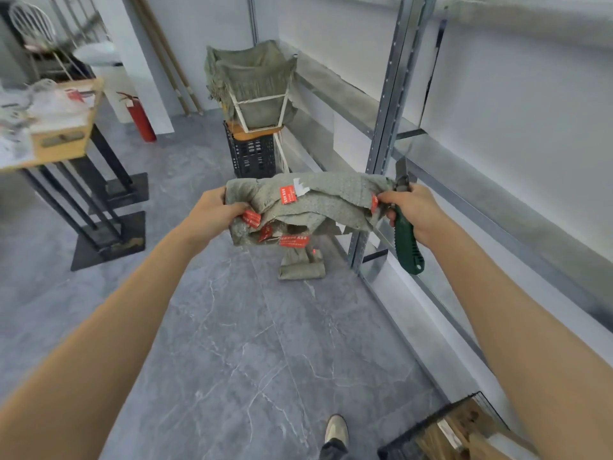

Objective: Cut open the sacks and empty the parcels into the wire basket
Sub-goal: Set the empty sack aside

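Wire basket (418,427) sits near right; our left hand (212,212) grips the sack (315,202), right hand (416,210) clutches sack plus knife (407,242); we'd keep its blade away.

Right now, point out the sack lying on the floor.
The folded sack by the shelf post. The left hand and right hand hold another sack; other sacks hang over the white frame.

A person stands mid-room, a sack (308,204) stretched between left grip (215,210) and right grip (411,210), which also holds a knife (408,240). Beyond it a folded sack (302,268) lies on the floor (232,327). A shelving rack (381,127) runs along the right and a desk (59,141) stands left. A crate (253,154) stands at the back, and a wire basket (414,433) sits by the person's right side.
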